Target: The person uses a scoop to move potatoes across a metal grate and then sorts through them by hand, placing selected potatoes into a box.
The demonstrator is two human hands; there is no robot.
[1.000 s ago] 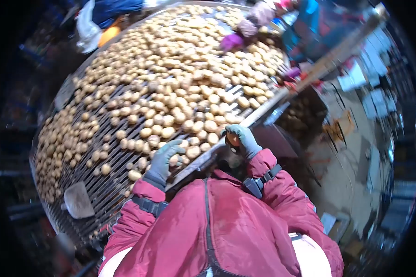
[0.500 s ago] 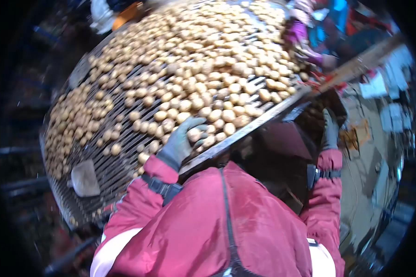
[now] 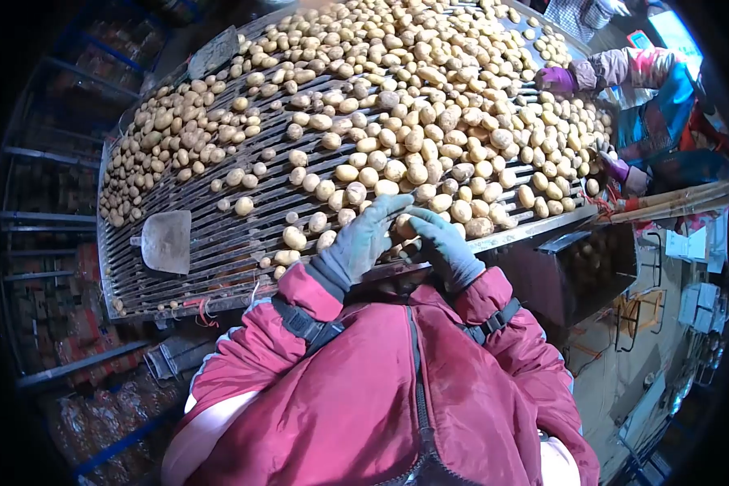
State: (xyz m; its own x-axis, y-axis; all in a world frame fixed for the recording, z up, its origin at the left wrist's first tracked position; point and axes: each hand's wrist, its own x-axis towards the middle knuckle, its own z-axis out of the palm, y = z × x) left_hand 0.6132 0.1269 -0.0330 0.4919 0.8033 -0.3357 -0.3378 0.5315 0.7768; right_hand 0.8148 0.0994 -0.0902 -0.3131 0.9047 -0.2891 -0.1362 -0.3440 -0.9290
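Both my gloved hands meet at the near edge of a slatted sorting table [image 3: 243, 235] covered with potatoes [image 3: 429, 121]. A potato [image 3: 404, 227] sits between them. My left hand [image 3: 366, 240] curves around its left side, fingers bent over toward the right hand. From the other side, my right hand [image 3: 447, 247] has its fingers and thumb closed about the same potato. The palms and part of the potato are hidden. Loose potatoes lie just beyond my fingertips.
A metal scoop [image 3: 167, 242] lies on the slats at left. A co-worker's purple-gloved hand [image 3: 556, 80] reaches over the potatoes at right, the other glove [image 3: 614, 167] lower. A dark bin [image 3: 571, 279] with potatoes stands below the right edge, near a wooden bar [image 3: 668, 202].
My right hand has come from over the bin at right to join the left at the table edge. The left hand has shifted slightly right. The view has turned, showing more of the co-worker's arms.
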